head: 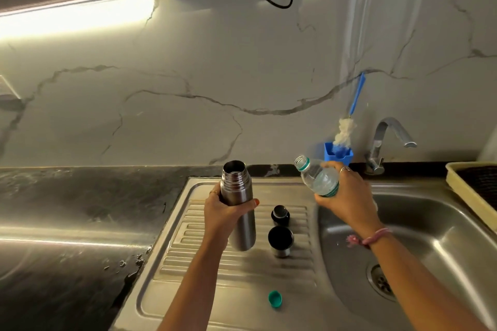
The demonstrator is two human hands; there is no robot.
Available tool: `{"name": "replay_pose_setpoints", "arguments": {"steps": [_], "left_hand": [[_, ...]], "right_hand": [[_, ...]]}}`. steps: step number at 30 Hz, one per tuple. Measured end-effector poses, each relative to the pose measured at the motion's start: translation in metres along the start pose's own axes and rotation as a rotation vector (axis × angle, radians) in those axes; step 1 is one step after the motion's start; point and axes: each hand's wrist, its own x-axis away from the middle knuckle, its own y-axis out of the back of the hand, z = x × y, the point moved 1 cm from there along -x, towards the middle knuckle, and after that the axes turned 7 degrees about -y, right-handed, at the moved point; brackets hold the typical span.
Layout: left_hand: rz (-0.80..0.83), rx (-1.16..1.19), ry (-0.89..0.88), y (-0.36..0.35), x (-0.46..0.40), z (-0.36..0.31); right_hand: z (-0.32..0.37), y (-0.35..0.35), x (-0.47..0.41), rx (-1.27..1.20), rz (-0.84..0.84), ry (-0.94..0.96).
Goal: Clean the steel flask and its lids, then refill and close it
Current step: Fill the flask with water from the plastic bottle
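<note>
My one camera sits on my head, looking forward and down. It takes in the sink (403, 236) close below me. The marble wall (215, 75) stands beyond.

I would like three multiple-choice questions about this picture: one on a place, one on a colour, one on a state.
1. Where does the small bottle cap lie?
A. in the sink basin
B. on the ribbed draining board
C. on the dark counter

2. What colour is that cap?
A. green
B. red
C. white

3. How is the steel flask?
A. closed
B. open and held
C. lying flat

Answers: 1 B, the cap rests on the draining board. 2 A, it is plainly green. 3 B, the steel flask has a bare mouth, gripped by the left hand.
</note>
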Motion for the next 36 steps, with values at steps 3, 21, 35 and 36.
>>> {"name": "replay_pose_setpoints", "arguments": {"steps": [3, 21, 35, 36], "left_hand": [[-0.021, 0.053, 0.051, 0.000, -0.005, 0.013], [-0.059, 0.086, 0.120, -0.004, -0.021, 0.054], [-0.027, 0.063, 0.101, 0.000, -0.023, 0.064], [-0.020, 0.057, 0.098, -0.001, -0.023, 0.064]], "right_hand": [[-0.005, -0.005, 0.004, -0.004, 0.001, -0.021], [-0.027, -0.026, 0.015, -0.022, 0.041, -0.116], [-0.033, -0.035, 0.018, -0.032, 0.037, -0.116], [-0.033, -0.036, 0.019, -0.031, 0.039, -0.117]]}}
